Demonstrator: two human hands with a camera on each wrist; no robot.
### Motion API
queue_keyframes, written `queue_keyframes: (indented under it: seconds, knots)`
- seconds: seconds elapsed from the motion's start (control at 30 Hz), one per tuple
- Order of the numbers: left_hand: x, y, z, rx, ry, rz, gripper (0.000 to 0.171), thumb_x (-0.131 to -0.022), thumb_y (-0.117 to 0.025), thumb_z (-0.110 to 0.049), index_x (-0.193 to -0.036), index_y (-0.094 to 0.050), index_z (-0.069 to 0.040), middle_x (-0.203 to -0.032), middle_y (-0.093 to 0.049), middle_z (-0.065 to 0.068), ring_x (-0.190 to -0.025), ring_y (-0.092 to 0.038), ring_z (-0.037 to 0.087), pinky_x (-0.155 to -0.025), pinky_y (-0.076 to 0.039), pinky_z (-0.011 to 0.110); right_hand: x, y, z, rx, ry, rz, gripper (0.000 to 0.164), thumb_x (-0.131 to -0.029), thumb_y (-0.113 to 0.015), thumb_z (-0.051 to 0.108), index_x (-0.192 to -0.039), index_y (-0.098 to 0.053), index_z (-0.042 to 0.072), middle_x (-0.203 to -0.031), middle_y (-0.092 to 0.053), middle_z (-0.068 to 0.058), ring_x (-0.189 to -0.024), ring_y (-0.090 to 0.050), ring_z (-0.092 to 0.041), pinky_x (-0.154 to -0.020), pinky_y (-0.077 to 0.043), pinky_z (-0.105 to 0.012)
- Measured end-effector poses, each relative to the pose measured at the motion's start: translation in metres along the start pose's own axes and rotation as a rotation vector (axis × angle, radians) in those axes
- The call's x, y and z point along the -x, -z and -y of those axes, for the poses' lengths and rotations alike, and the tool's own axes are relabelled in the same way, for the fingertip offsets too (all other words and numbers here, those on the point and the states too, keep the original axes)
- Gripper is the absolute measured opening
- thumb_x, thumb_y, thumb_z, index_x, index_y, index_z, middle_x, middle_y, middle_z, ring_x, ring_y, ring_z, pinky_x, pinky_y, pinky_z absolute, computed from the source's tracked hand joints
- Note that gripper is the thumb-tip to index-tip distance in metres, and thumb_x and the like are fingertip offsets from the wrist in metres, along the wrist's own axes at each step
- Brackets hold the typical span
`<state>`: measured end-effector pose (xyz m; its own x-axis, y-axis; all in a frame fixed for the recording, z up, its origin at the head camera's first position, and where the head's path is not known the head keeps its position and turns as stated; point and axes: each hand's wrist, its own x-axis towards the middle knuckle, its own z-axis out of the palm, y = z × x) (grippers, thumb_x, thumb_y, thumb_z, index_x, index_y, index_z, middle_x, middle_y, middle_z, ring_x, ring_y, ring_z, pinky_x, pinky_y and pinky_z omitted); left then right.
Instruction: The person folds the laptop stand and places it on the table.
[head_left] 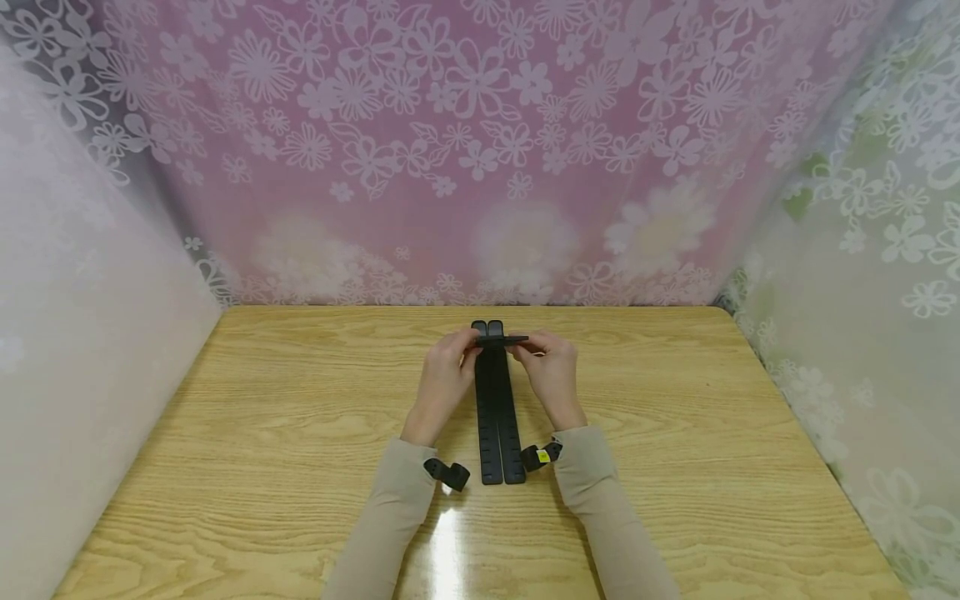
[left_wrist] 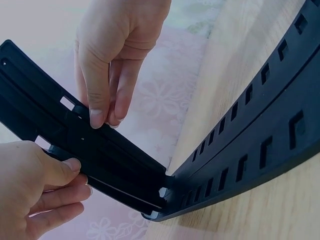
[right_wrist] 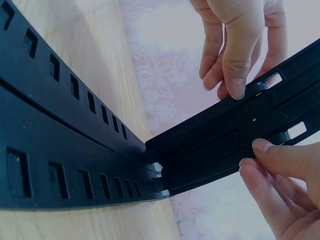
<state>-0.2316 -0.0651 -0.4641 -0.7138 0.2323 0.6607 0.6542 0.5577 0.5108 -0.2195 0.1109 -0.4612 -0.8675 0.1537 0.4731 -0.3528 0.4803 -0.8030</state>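
A black hinged plastic stand (head_left: 492,417) lies lengthwise on the table. Two rows of notches run along its base (left_wrist: 235,145), split by a groove, and a ridged panel (right_wrist: 210,140) rises at a slant from the hinge end. My left hand (head_left: 444,368) pinches one side edge of this panel between thumb and fingers. Opposite it, my right hand (head_left: 552,371) pinches the other edge the same way. Small slots and tabs show near both thumbs in the wrist views. From the head, the panel appears almost edge-on.
A wood-grain table (head_left: 300,400) carries the stand. Behind it hangs a pink flowered curtain (head_left: 420,167), with pale flowered sheets (head_left: 862,275) at the sides. Each wrist bears a small black camera (head_left: 450,475).
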Motion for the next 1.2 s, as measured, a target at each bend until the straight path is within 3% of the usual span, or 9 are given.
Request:
queue_keyframes:
  seconds: [0.4, 0.57, 0.9, 1.2]
  knots:
    - [-0.002, 0.000, 0.003, 0.005, -0.009, -0.006, 0.015, -0.088, -0.071, 0.004, -0.101, -0.069, -0.001, -0.095, -0.072, 0.013, -0.083, -0.069, 0.024, -0.072, -0.058, 0.035, 0.000, -0.001, 0.001, 0.000, 0.015, -0.010, 0.012, -0.083, -0.078, 0.001, -0.094, -0.080, 0.004, -0.085, -0.073, -0.008, -0.075, -0.071, -0.022, -0.066, -0.058, -0.026]
    - [-0.003, -0.001, 0.004, 0.047, 0.028, 0.023, 0.013, -0.089, -0.071, 0.004, -0.100, -0.069, -0.002, -0.094, -0.072, 0.012, -0.081, -0.069, 0.022, -0.070, -0.058, 0.034, -0.001, -0.001, -0.001, 0.018, 0.020, -0.008, 0.011, -0.083, -0.079, 0.003, -0.094, -0.080, 0.005, -0.084, -0.073, -0.007, -0.073, -0.071, -0.020, -0.063, -0.057, -0.025]
    - [-0.004, 0.001, 0.008, 0.153, 0.115, 0.075, 0.014, -0.089, -0.071, 0.003, -0.099, -0.068, -0.004, -0.089, -0.073, 0.010, -0.079, -0.071, 0.022, -0.073, -0.058, 0.034, -0.002, 0.002, -0.001, -0.039, -0.104, 0.074, 0.015, -0.087, -0.073, -0.002, -0.101, -0.077, 0.001, -0.084, -0.074, -0.011, -0.071, -0.071, -0.021, -0.061, -0.058, -0.026]
    - [-0.006, 0.010, 0.008, 0.259, 0.218, 0.170, 0.012, -0.090, -0.070, 0.003, -0.098, -0.068, -0.005, -0.090, -0.074, 0.009, -0.084, -0.071, 0.021, -0.076, -0.058, 0.032, -0.005, 0.006, 0.001, -0.183, -0.252, 0.157, 0.018, -0.085, -0.070, -0.011, -0.101, -0.074, -0.004, -0.091, -0.073, -0.018, -0.076, -0.073, -0.028, -0.068, -0.060, -0.032]
